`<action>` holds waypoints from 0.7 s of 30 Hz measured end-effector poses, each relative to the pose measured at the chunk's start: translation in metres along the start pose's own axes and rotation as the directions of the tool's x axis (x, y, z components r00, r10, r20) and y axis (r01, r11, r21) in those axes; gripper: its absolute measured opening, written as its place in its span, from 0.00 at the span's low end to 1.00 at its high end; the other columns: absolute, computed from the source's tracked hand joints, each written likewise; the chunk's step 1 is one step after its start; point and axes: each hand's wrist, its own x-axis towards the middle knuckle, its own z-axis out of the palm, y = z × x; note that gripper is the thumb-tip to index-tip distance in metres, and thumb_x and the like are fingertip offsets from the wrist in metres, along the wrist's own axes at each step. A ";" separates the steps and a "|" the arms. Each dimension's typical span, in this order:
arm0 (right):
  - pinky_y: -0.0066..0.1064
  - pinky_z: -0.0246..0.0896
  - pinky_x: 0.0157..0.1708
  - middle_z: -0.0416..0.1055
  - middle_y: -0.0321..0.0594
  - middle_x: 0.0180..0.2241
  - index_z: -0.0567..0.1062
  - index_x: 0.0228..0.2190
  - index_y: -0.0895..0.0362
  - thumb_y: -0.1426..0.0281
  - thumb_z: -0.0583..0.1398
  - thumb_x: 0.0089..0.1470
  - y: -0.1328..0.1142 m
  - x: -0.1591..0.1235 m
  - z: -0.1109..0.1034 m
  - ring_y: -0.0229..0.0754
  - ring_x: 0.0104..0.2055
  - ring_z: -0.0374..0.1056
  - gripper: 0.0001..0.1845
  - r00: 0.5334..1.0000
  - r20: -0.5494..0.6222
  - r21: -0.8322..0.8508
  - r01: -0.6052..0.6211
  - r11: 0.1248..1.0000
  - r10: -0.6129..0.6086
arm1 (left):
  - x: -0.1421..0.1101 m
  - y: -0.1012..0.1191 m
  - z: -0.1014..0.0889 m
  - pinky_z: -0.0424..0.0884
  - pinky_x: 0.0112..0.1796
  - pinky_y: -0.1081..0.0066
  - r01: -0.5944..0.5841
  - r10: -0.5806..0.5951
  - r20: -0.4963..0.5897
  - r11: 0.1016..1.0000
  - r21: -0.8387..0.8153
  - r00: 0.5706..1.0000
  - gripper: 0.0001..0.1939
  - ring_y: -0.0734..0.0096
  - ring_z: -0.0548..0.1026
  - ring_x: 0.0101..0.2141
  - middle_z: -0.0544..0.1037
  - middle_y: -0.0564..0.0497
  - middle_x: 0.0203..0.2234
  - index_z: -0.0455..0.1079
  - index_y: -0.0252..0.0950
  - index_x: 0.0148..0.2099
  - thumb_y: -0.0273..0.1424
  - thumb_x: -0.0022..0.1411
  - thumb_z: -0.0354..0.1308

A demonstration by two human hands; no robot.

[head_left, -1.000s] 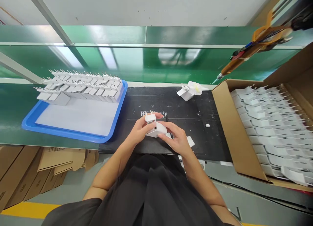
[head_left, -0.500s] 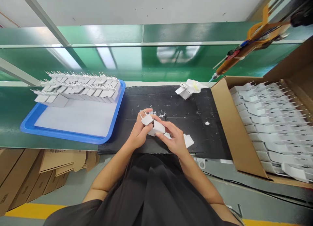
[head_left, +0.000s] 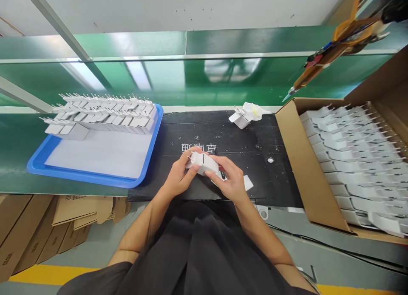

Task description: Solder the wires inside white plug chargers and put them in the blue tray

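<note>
Head: pronged cap [head_left: 196, 158] nearer housing [head_left: 209, 164]

Between your two hands you hold one white plug adapter [head_left: 208, 164], a smooth, boxy housing with rounded edges, clear of the work surface in front of you and tilted so that its length slopes down from your left hand [head_left: 178, 176] toward your right hand [head_left: 233, 180]. The end with the slender metal pins lies within the fingers and thumb of your left hand, the pins directed outward past your right hand's opposite side, while your right fingertips and thumb pinch the far end. A short dark slot shows on the housing's upper face, between your two grips.
</note>
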 end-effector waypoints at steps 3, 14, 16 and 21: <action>0.31 0.73 0.37 0.79 0.39 0.43 0.74 0.51 0.50 0.66 0.64 0.57 -0.001 0.000 0.000 0.39 0.39 0.74 0.20 1.000 0.019 0.004 -0.002 1.000 0.002 | 0.000 0.000 0.003 0.70 0.52 0.62 -0.039 0.039 -0.017 0.999 0.004 0.999 0.20 0.60 0.76 0.52 0.77 0.41 0.53 0.62 0.39 0.60 0.43 0.71 0.50; 0.33 0.72 0.36 0.79 0.40 0.40 0.76 0.51 0.51 0.64 0.63 0.58 0.000 0.001 0.004 0.40 0.37 0.73 0.18 1.000 0.004 -0.024 -0.018 1.000 0.018 | 0.001 0.003 0.005 0.66 0.58 0.60 0.022 -0.031 0.059 0.989 0.145 0.998 0.27 0.58 0.70 0.60 0.67 0.39 0.64 0.53 0.41 0.67 0.39 0.70 0.53; 0.33 0.73 0.36 0.79 0.40 0.39 0.76 0.51 0.51 0.64 0.63 0.58 0.000 0.001 0.006 0.40 0.36 0.72 0.19 0.999 0.002 -0.020 -0.036 0.999 0.036 | 0.002 0.005 0.005 0.68 0.55 0.62 0.082 -0.087 0.052 0.994 0.075 0.995 0.30 0.59 0.74 0.55 0.70 0.41 0.62 0.52 0.41 0.68 0.38 0.69 0.56; 0.35 0.77 0.37 0.80 0.38 0.42 0.67 0.61 0.44 0.60 0.60 0.61 0.001 0.002 0.005 0.40 0.35 0.77 0.28 0.994 0.062 0.309 -0.106 0.945 0.091 | 0.015 0.014 0.007 0.74 0.33 0.73 0.363 -0.442 -0.027 0.768 -0.528 0.897 0.28 0.69 0.78 0.33 0.81 0.46 0.40 0.64 0.36 0.62 0.45 0.65 0.59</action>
